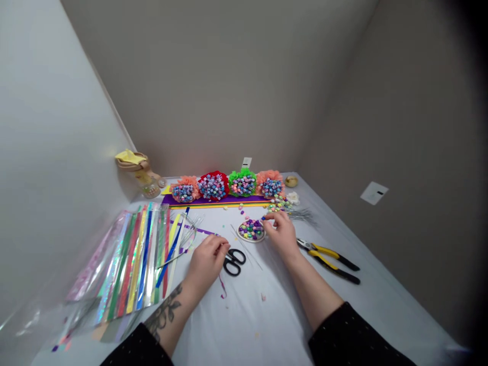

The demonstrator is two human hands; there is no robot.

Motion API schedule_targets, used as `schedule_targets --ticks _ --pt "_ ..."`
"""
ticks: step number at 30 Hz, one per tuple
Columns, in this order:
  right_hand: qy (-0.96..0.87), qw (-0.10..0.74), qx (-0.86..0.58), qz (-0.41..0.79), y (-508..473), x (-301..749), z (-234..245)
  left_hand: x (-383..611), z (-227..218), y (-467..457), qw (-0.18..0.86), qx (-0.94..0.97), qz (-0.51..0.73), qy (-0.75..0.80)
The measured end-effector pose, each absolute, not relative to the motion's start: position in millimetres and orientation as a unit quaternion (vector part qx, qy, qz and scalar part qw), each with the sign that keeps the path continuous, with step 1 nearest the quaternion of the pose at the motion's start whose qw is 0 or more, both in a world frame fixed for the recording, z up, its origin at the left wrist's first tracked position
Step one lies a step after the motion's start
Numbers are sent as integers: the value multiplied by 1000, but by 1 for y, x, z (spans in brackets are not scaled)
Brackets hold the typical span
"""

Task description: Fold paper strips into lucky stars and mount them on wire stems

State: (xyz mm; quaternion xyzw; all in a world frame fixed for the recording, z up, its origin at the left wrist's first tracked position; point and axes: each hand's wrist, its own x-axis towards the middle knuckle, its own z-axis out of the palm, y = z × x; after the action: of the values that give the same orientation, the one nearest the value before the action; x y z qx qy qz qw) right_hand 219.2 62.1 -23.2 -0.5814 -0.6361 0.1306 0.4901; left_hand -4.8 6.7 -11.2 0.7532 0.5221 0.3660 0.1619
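**Fig.** Left hand (208,262) pinches a purple paper strip (198,227) beside black-handled scissors (234,262). Right hand (281,235) is narrowly pinched, its contents too small to tell, at the rim of a round dish of paper stars (251,230) on the surface (244,325). Risk: a bump could spill the stars. Counts: 1 dish, 1 scissors, 1 yellow-handled pliers (328,262), 4 paper-star bouquets (227,185).

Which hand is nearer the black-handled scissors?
Left: the left hand lies just beside the scissors, on their left; the right hand is farther off, beyond them and to their right.
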Motion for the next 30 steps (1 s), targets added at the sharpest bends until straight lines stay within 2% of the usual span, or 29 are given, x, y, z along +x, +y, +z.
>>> schedule_targets --ticks 4,8,19,30 --pt "-688 455 -544 153 62 218 -32 -1 -14 5 136 797 246 534" --pt "-708 439 -529 163 61 216 -35 2 -14 5 111 815 194 535" --pt "-608 500 -592 170 72 225 -42 0 -20 8 74 824 194 527" --pt "-617 520 -561 187 67 217 -32 1 -19 9 100 816 209 530"
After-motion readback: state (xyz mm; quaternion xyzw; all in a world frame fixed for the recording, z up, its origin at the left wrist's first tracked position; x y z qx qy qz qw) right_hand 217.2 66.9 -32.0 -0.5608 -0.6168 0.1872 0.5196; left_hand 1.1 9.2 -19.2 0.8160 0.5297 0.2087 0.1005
